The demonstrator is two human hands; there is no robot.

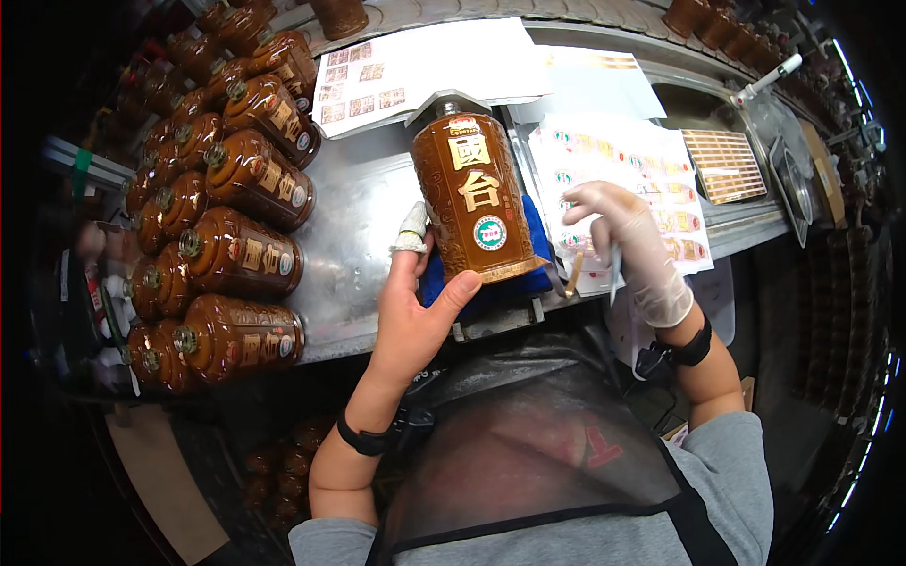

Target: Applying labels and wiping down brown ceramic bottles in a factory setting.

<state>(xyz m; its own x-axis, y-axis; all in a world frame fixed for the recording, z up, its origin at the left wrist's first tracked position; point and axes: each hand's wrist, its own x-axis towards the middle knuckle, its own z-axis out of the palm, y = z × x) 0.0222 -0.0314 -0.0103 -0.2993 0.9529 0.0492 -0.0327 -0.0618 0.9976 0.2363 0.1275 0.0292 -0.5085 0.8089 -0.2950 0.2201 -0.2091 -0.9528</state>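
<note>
A brown glazed bottle [472,198] with gold characters and a round green-and-white sticker lies tilted in a metal cradle, its neck pointing away. My left hand [415,307] is closed on the bottle's lower left side, thumb at its base; white wrapping covers one fingertip. Under the bottle shows a blue cloth [538,247]. To the right, my right hand [628,236], in a thin whitish glove, is raised with curled fingers round a thin pale tool [615,271], whose kind I cannot make out. Beneath that hand lie white sticker sheets [675,174] with printed labels.
Several similar brown bottles [247,250] lie in rows at the left. Farther back are a white sheet with brown square stickers [425,71], a pale sheet [599,85] and a gold-striped sheet [725,165]. A narrow gold strip [574,274] stands beside the cradle.
</note>
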